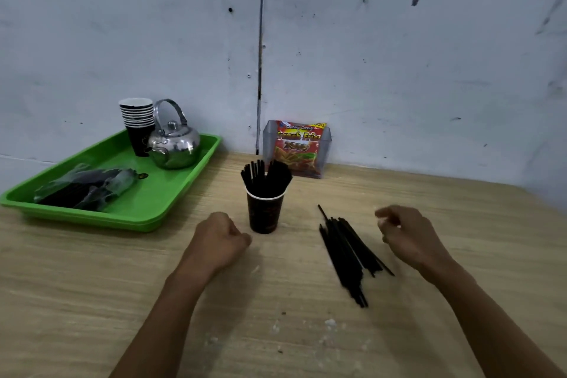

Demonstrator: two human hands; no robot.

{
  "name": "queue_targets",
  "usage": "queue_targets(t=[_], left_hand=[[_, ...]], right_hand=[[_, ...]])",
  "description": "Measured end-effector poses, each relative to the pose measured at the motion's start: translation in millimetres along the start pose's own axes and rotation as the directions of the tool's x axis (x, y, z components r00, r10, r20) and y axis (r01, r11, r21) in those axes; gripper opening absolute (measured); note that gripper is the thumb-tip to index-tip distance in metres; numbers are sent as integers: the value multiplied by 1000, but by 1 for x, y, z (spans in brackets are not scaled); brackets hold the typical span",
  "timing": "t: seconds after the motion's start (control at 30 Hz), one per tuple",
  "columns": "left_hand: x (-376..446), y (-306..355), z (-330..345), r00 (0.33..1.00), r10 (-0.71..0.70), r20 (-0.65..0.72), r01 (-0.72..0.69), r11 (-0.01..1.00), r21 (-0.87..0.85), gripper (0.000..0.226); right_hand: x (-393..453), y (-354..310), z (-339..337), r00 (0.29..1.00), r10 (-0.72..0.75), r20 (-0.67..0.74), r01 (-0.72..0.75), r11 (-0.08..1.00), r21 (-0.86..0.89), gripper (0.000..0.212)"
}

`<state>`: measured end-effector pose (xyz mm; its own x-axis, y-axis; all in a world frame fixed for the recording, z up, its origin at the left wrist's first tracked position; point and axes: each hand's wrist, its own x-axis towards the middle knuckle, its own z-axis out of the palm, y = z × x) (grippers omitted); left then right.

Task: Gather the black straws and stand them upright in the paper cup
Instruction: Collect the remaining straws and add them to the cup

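A dark paper cup (264, 214) with a white rim stands on the wooden table (122, 279), and several black straws (265, 176) stand upright in it, fanned out. A loose pile of black straws (348, 252) lies flat on the table to the cup's right. My left hand (219, 239) rests as a closed fist just left of the cup's base, holding nothing. My right hand (405, 236) hovers right of the pile, fingers curled and slightly apart, with nothing in it.
A green tray (153, 202) at the back left holds a stack of paper cups (138, 123), a metal kettle (175, 141) and a plastic bag of straws (86, 187). A snack packet in a clear holder (299, 147) stands against the wall behind the cup.
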<state>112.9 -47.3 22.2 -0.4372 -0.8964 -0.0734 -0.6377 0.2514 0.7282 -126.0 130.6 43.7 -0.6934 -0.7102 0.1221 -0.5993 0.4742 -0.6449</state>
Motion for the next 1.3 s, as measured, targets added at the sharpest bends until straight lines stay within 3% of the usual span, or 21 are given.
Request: queue_targets(t=[0.1, 0.2, 0.4, 0.5, 0.67, 0.77, 0.87, 1.0, 1.17, 1.3], left_hand=[[-17, 19, 11, 977, 83, 196, -77, 996, -38, 25], [-25, 48, 41, 954, 123, 274, -91, 988, -124, 23], [-17, 98, 82, 976, 72, 208, -59, 996, -65, 14], [-18, 119, 92, 980, 46, 195, -60, 996, 69, 12], [-7, 136, 112, 987, 56, 154, -96, 961, 261, 49], [-3, 144, 121, 987, 61, 145, -114, 914, 390, 50], [0, 146, 126, 987, 38, 157, -96, 920, 379, 47], [2, 141, 121, 986, 6, 165, -55, 954, 294, 45], [2, 138, 118, 992, -14, 126, -18, 968, 252, 50], [4, 140, 126, 991, -24, 131, -13, 960, 279, 38]], right_hand=[[-11, 28, 4, 998, 42, 44, -39, 997, -61, 29], [-14, 35, 12, 1000, 5, 26, -3, 996, -91, 30], [-19, 28, 30, 991, -126, 35, 130, 982, -138, 31], [-20, 32, 31, 985, -160, 57, 166, 980, -112, 33], [-20, 42, 25, 979, -201, 25, 201, 979, -20, 35], [-17, 51, 15, 984, -148, -96, 160, 979, 124, 30], [-13, 62, 7, 985, -19, -173, 68, 957, 281, 26], [-10, 68, 5, 981, 93, -171, -9, 900, 436, 22], [-10, 67, 9, 980, 50, -192, 27, 924, 380, 18], [-10, 65, 10, 978, 38, -205, 39, 933, 359, 17]])
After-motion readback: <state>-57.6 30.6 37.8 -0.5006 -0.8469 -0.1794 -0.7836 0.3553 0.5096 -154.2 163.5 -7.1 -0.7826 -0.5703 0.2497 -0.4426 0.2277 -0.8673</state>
